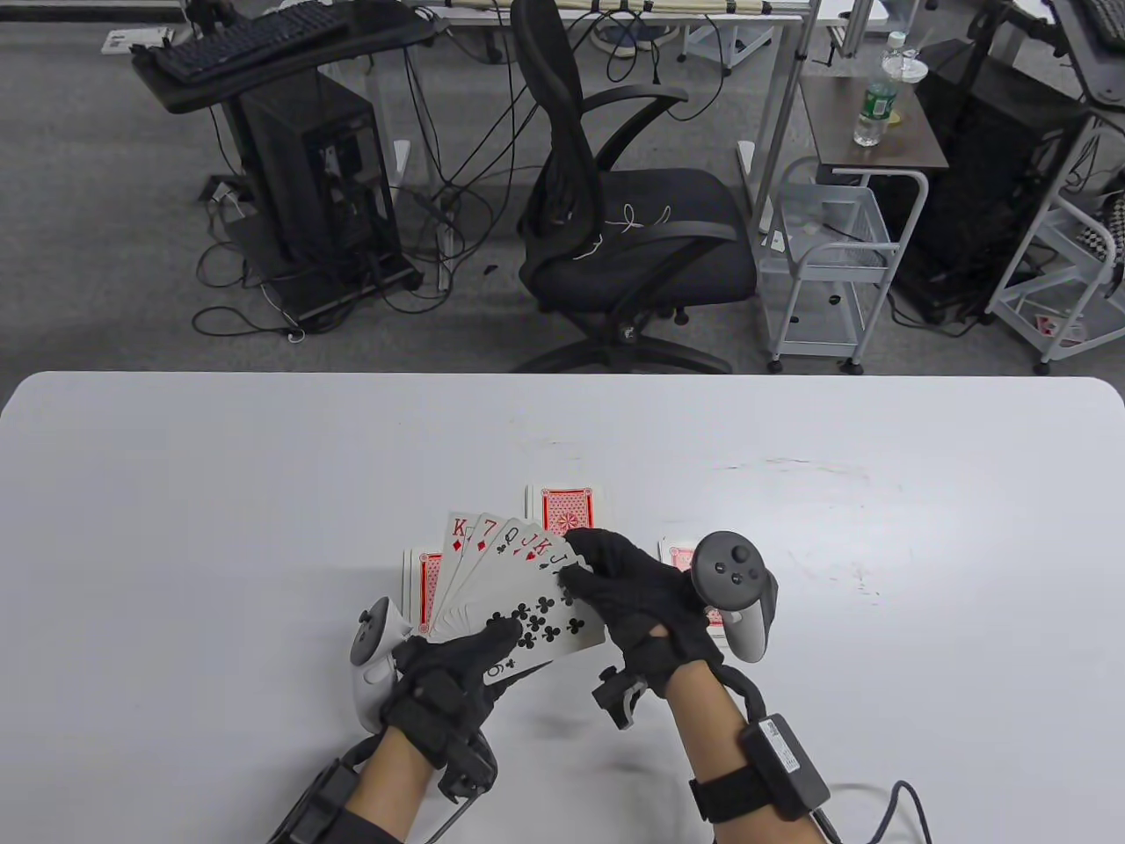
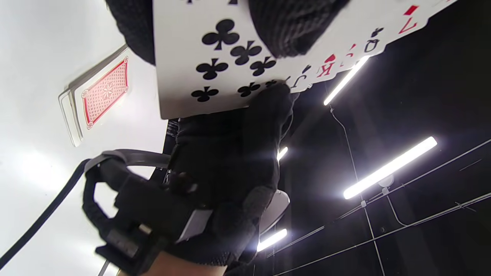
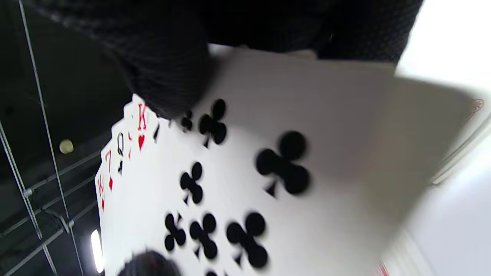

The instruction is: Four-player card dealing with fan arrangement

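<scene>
A face-up fan of cards [image 1: 518, 589] is held above the white table [image 1: 220, 492], a clubs card in front, with K, 7, Q, J and K corners showing behind it. My left hand [image 1: 492, 642] grips the fan's lower end, thumb pressed on the clubs card [image 2: 222, 57]. My right hand [image 1: 576, 558] pinches the fan's upper right edge; its fingers [image 3: 165, 76] lie over the card face [image 3: 268, 172]. Three face-down red-backed piles lie on the table: one beyond the fan [image 1: 569, 508], one left of it [image 1: 420, 587], one on the right [image 1: 678, 557], partly hidden by my right hand.
A face-down pile [image 2: 103, 92] shows on the table in the left wrist view, beside my right hand [image 2: 238, 153]. A black office chair [image 1: 615, 220] stands beyond the table's far edge. White tabletop stretches out left, right and beyond the piles.
</scene>
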`<state>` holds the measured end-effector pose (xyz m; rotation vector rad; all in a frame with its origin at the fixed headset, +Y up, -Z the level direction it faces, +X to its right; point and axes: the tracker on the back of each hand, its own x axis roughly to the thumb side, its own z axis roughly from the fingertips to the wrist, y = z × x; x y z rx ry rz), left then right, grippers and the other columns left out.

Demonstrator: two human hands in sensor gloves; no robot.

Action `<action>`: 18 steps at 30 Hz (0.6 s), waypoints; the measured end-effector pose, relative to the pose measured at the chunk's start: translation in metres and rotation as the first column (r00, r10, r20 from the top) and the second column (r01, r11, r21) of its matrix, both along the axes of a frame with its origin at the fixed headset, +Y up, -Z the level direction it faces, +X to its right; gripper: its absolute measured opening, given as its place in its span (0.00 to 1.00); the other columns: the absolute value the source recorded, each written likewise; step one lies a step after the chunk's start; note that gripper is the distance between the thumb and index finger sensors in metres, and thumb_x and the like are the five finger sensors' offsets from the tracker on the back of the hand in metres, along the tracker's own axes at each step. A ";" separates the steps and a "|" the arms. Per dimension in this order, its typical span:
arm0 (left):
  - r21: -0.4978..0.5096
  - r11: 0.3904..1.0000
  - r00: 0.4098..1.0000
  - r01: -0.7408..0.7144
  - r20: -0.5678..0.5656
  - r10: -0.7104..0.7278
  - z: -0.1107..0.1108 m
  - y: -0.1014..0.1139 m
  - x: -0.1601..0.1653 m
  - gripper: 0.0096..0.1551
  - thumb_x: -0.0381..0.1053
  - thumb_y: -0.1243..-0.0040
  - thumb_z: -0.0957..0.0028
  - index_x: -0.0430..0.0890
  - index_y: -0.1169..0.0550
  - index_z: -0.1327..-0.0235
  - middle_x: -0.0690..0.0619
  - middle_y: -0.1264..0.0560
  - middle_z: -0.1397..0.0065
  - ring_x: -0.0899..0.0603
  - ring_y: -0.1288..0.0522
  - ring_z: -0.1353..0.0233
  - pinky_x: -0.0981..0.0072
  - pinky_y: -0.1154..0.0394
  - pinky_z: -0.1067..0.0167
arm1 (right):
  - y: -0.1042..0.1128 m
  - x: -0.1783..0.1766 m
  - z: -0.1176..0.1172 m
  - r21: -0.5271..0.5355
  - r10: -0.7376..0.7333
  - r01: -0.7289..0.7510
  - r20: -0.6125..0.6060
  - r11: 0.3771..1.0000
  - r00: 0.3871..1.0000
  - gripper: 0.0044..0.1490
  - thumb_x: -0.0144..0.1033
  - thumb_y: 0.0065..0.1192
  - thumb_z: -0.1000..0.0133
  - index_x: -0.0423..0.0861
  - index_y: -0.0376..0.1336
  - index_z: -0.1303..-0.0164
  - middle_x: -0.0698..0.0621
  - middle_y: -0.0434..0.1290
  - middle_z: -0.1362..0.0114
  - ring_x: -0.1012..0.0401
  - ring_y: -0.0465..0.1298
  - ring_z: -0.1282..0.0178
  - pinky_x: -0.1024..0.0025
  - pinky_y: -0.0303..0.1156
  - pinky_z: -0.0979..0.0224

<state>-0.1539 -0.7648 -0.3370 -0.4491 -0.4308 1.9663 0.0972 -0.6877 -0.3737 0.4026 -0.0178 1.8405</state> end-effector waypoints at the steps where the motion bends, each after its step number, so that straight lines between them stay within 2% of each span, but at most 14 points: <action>1: -0.008 1.000 1.000 -0.004 -0.013 0.004 0.000 0.000 -0.001 0.36 0.44 0.40 0.41 0.74 0.40 0.28 0.65 0.33 0.21 0.38 0.28 0.23 0.44 0.27 0.31 | 0.001 0.001 -0.001 0.005 0.020 -0.020 -0.019 1.000 1.000 0.31 0.28 0.72 0.47 0.46 0.66 0.31 0.46 0.76 0.37 0.52 0.83 0.48 0.42 0.71 0.37; 4: -0.011 1.000 1.000 -0.009 -0.020 0.008 -0.001 -0.001 -0.004 0.36 0.44 0.40 0.41 0.73 0.41 0.27 0.66 0.33 0.21 0.38 0.28 0.23 0.44 0.28 0.30 | 0.000 0.002 -0.002 0.001 -0.008 0.008 -0.051 1.000 0.999 0.31 0.30 0.68 0.42 0.46 0.63 0.27 0.44 0.74 0.34 0.49 0.82 0.43 0.41 0.70 0.36; 7: -0.015 1.000 1.000 0.010 -0.018 -0.010 -0.002 -0.002 -0.005 0.35 0.44 0.40 0.41 0.70 0.39 0.27 0.66 0.32 0.21 0.38 0.28 0.23 0.44 0.28 0.31 | -0.001 0.004 -0.003 -0.016 -0.097 0.096 -0.077 0.995 0.992 0.34 0.44 0.63 0.37 0.47 0.59 0.21 0.39 0.67 0.26 0.41 0.75 0.33 0.36 0.65 0.34; 9: -0.002 0.998 0.998 0.059 0.006 -0.059 -0.003 -0.002 -0.003 0.35 0.44 0.39 0.42 0.70 0.38 0.27 0.65 0.32 0.21 0.37 0.27 0.24 0.43 0.27 0.32 | 0.003 0.003 -0.003 0.010 -0.077 0.078 -0.067 0.997 0.995 0.36 0.46 0.63 0.37 0.47 0.57 0.20 0.38 0.64 0.24 0.40 0.73 0.30 0.35 0.64 0.33; 12: 0.016 0.993 0.992 0.121 0.035 -0.121 -0.002 -0.002 0.002 0.35 0.43 0.39 0.42 0.71 0.37 0.28 0.65 0.31 0.22 0.36 0.26 0.25 0.43 0.26 0.33 | 0.012 -0.002 0.000 0.053 0.060 -0.058 -0.028 0.997 0.998 0.41 0.52 0.66 0.40 0.45 0.58 0.21 0.43 0.68 0.28 0.45 0.77 0.36 0.37 0.66 0.34; 13: 0.024 0.989 0.988 0.148 0.044 -0.149 -0.001 -0.001 0.004 0.35 0.43 0.38 0.43 0.71 0.36 0.28 0.64 0.31 0.22 0.36 0.26 0.25 0.42 0.26 0.33 | 0.015 -0.004 0.002 0.072 0.086 -0.087 0.014 0.994 0.996 0.39 0.52 0.67 0.41 0.45 0.60 0.24 0.44 0.71 0.31 0.46 0.78 0.40 0.37 0.67 0.35; 15: 0.050 0.982 0.982 0.180 0.057 -0.183 -0.001 0.000 0.007 0.35 0.43 0.38 0.43 0.72 0.37 0.29 0.64 0.30 0.22 0.35 0.26 0.26 0.42 0.26 0.34 | 0.017 -0.006 0.005 0.101 0.083 -0.091 0.077 0.991 0.994 0.27 0.44 0.71 0.44 0.48 0.68 0.36 0.50 0.76 0.42 0.52 0.82 0.52 0.40 0.70 0.38; 18: 0.028 0.987 0.985 0.159 0.059 -0.161 0.000 -0.002 0.006 0.36 0.42 0.38 0.43 0.70 0.37 0.27 0.65 0.30 0.22 0.35 0.25 0.26 0.41 0.26 0.34 | 0.020 -0.004 0.004 0.100 0.098 -0.104 0.054 0.990 0.994 0.27 0.38 0.71 0.47 0.47 0.70 0.37 0.49 0.78 0.43 0.52 0.84 0.53 0.42 0.71 0.38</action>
